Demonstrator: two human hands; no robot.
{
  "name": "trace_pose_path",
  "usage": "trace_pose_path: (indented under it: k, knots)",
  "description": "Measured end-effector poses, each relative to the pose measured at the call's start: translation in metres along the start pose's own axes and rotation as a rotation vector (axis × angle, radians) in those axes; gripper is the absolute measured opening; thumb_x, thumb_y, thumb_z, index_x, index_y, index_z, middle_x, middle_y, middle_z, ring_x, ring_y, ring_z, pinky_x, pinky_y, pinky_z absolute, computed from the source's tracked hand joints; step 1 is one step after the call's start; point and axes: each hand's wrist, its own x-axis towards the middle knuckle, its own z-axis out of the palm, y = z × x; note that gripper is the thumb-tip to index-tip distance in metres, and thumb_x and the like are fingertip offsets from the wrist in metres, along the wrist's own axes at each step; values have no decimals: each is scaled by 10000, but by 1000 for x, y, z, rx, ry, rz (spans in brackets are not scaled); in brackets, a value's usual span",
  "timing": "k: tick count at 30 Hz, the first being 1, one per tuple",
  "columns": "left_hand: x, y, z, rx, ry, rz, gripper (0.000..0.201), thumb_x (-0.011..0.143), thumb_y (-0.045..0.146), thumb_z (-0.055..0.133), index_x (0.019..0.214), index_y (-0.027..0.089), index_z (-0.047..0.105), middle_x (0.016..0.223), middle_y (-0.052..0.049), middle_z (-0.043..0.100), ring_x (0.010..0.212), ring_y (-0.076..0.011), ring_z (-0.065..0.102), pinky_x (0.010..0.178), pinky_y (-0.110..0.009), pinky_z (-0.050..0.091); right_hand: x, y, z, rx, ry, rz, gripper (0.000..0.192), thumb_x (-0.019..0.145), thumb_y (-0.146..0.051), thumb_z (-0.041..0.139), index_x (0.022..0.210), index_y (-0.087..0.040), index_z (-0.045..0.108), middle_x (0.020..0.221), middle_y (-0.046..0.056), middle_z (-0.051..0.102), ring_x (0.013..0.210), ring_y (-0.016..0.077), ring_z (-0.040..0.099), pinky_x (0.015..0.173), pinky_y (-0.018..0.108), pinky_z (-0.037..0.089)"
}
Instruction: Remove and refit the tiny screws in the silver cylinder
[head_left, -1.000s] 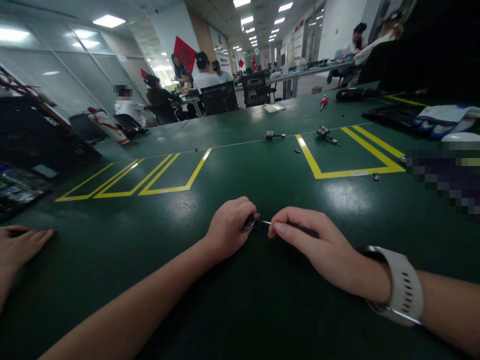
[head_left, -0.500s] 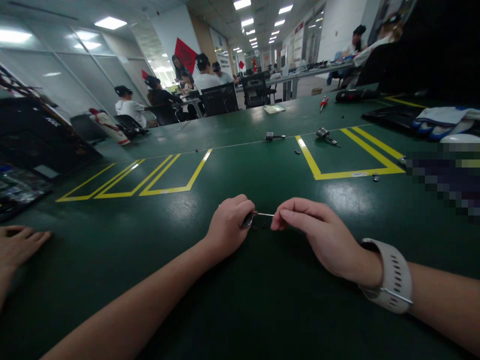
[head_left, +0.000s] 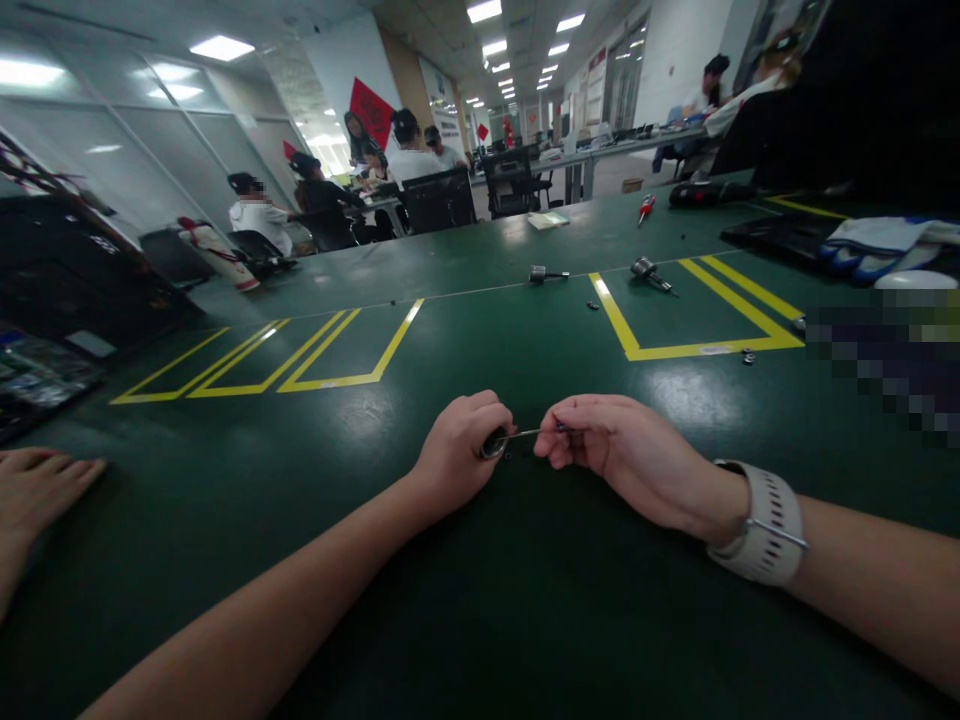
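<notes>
My left hand (head_left: 463,447) is closed around a round metal cylinder (head_left: 493,443), whose open end faces right; the fingers hide the rest. My right hand (head_left: 600,435), with a pale watch strap on the wrist, pinches a thin metal rod (head_left: 527,433). The rod's left tip meets the cylinder's open end; how deep it reaches, I cannot tell. A dark bluish section of the rod shows at the right fingertips, and its far end is hidden by the palm. A tiny dark ring (head_left: 508,456) lies on the green table (head_left: 360,540) just below the cylinder.
Another person's hand (head_left: 46,490) rests at the left edge. Two metal parts with shafts, one left (head_left: 547,274) and one right (head_left: 652,274), lie near yellow tape (head_left: 712,350). Farther back are a red screwdriver (head_left: 646,208) and gloves (head_left: 889,245). People sit beyond the table.
My right hand has opened its fingers a little and turned, so more of the rod and its dark section show. My left hand has barely moved.
</notes>
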Motion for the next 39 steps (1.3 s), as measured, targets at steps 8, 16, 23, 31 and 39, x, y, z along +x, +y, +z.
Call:
trace_pose_path:
  k: [8,16,23,31,39]
  knots:
    - [1,-2,3,4,24,-94,106,753,92,514,702,179,481,702,3,513,628,-131,477,551,-246,352,-17,-4,12,-789,32,-387,189,865,-222,468,805,-167,639,761,28,619,721,161,550,666,316,404]
    - [-1,8,-2,231,-133,-19,105,775,86,473,748,177,518,748,-24,539,684,-170,501,594,-284,362,-12,-16,12,-615,0,-204,201,822,-213,486,704,-170,644,703,28,632,690,167,567,659,316,412]
    - [-1,3,-1,115,-67,1,115,791,83,474,730,172,515,717,-16,520,668,-155,487,588,-270,356,0,-7,-2,-20,9,46,214,812,-177,487,713,-125,668,728,55,670,669,134,579,689,296,433]
    - [3,-1,0,-99,146,-47,159,793,146,524,654,175,452,640,17,473,592,-117,456,546,-238,347,0,-1,-2,149,-33,45,204,848,-175,490,779,-122,674,801,68,698,734,134,610,739,284,454]
    - [2,-2,0,-42,112,-5,147,808,145,505,663,170,493,675,-3,515,643,-132,486,589,-259,365,-2,-2,1,84,-23,13,179,841,-185,511,795,-138,677,807,58,692,762,140,613,761,297,451]
